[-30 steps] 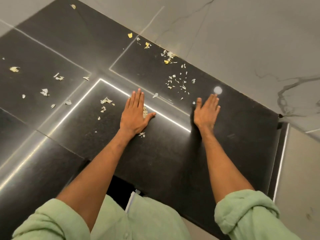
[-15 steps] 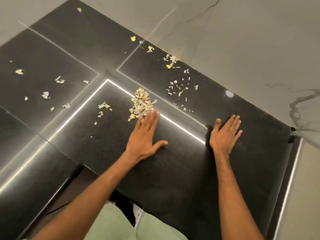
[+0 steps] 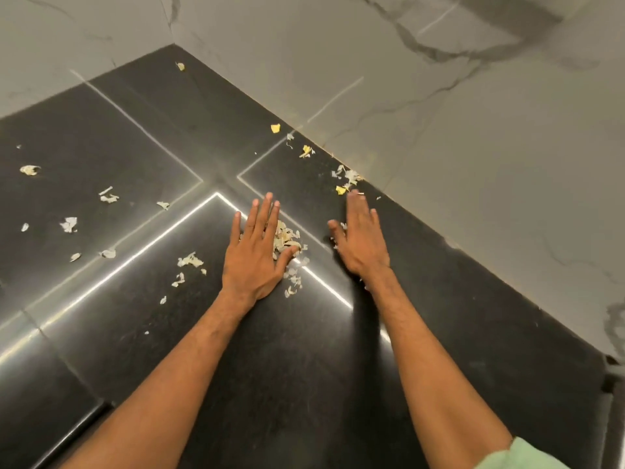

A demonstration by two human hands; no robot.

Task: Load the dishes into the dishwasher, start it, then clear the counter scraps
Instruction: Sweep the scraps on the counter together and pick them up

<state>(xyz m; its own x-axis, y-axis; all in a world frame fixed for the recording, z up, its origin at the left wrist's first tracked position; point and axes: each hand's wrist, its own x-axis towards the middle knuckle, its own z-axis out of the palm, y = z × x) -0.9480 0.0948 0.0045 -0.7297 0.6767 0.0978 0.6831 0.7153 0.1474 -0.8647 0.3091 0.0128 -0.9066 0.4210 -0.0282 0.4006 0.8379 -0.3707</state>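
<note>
Between flat left hand (image 3: 253,255) and right hand (image 3: 360,242) lie papery scraps (image 3: 284,239).

One left hand (image 3: 253,258), one right hand (image 3: 360,242), one black counter (image 3: 304,367), one heap of pale scraps (image 3: 285,240), more than a dozen loose scraps (image 3: 69,224), three yellow bits (image 3: 275,128), one green sleeve (image 3: 527,458), two marble walls (image 3: 473,164).

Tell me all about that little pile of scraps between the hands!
The pile of scraps is a small loose heap of thin, pale, papery flakes, some yellowish. It lies on the black, shiny counter, against the thumb side of the left hand, whose flat fingers partly cover it. The right hand is just beside it, fingers straight. A few flakes trail off its near edge.
</note>
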